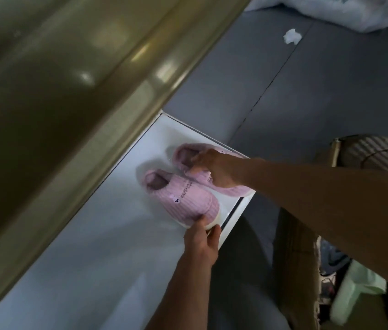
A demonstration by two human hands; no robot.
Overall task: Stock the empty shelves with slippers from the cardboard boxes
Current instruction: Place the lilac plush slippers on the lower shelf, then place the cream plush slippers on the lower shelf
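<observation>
Now 2 pink slippers [183, 196] sit side by side on the white shelf [107, 234], in the middle of the frame. The left hand [202, 239] pinches the near slipper's toe and the right hand [214, 170] grips the far slipper, likely to line them up neatly. A box [293, 253] waits at lower right.

Slippers [183, 194]: pale pink, ribbed stripes, dark lettering, off-white soles. Shelf [107, 234]: white. Shelf above [45, 91]: olive-tan, glossy. Floor [283, 91]: dark grey. Cardboard box [293, 270]: brown. Bag [336, 10] at the far end: whitish plastic. Paper scrap [292, 36]: white.
</observation>
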